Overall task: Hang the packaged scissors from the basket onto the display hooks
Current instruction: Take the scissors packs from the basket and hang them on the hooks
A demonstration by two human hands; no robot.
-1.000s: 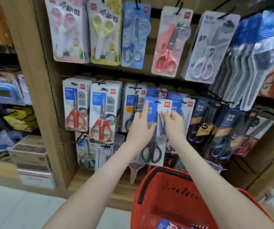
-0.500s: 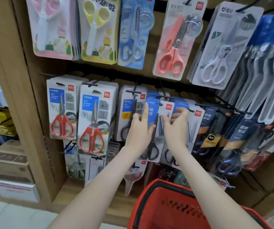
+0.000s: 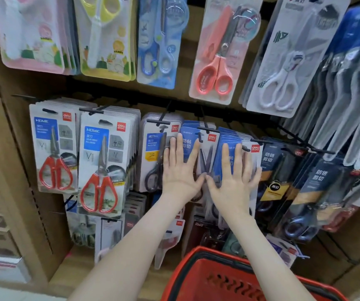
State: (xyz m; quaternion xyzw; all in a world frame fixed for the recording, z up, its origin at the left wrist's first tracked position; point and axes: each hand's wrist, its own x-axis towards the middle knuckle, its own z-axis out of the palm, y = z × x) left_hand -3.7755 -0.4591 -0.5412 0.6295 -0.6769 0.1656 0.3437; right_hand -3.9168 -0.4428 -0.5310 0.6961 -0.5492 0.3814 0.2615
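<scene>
On the middle row, the blue packaged scissors (image 3: 206, 151) now hangs from its display hook (image 3: 205, 129) — 0.5 s ago both hands were pinching its top edge. The left hand (image 3: 180, 170) and right hand (image 3: 232, 177) lie flat with straight fingers, pressing the packs back and holding nothing, so this 1 looks hung. Crowded neighbours — a grey pack (image 3: 155, 153) and dark packs (image 3: 279, 170) — leave little room. The red basket (image 3: 190, 276) waits below.

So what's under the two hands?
The left hand lies flat on a hanging blue scissors pack. The right hand lies on the blue stack beside it. Dark blades show between the hands. The scissor handles are covered.
</scene>
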